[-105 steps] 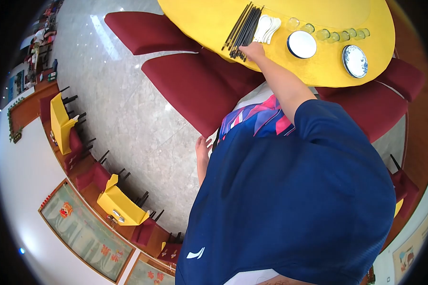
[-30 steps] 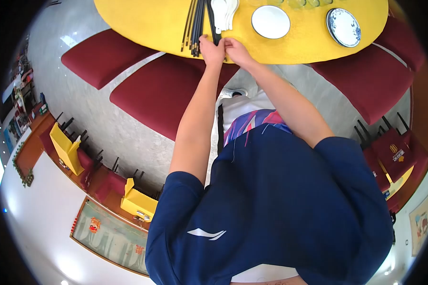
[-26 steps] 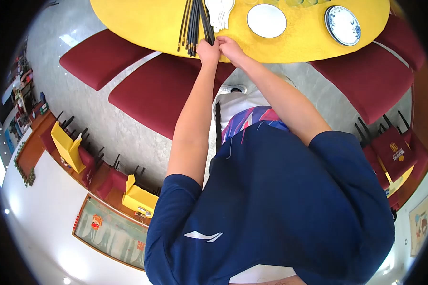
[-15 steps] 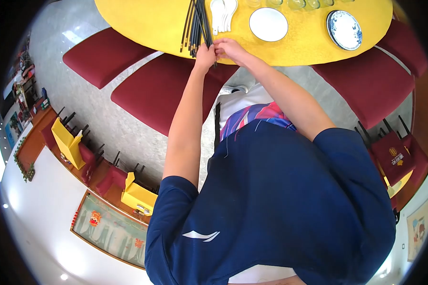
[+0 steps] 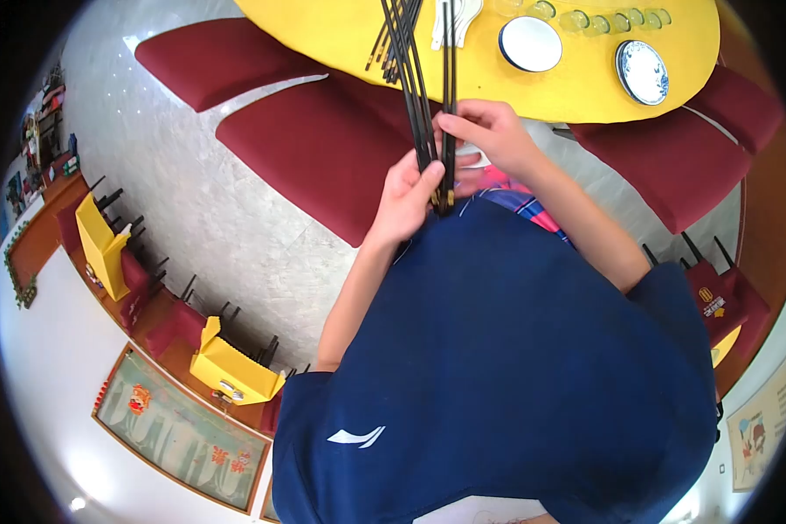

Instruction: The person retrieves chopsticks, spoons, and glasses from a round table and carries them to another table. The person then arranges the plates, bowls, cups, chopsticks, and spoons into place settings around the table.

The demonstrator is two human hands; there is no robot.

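Note:
My left hand (image 5: 403,197) is closed around a bunch of black chopsticks (image 5: 414,113), their lower ends close to my shirt. Beside it, my right hand (image 5: 489,138) pinches some black chopsticks (image 5: 449,87) between thumb and fingers, held upright at the right of the bunch. More black chopsticks (image 5: 391,63) lie at the near edge of the yellow table (image 5: 341,35), partly behind the held ones. White spoons (image 5: 463,19) rest just right of them. Farther right are a white plate (image 5: 531,44) and a stack of blue-patterned plates (image 5: 643,73).
Several glasses (image 5: 599,24) stand behind the plates. Dark red chairs (image 5: 323,140) line the near side of the table, with another red chair (image 5: 664,166) on the right. Smaller yellow-covered tables (image 5: 236,371) stand along the wall at the left.
Both hands have drawn back from the table edge toward my body with chopsticks lifted. The chopsticks are now split between the hands, and the table sits farther right in view.

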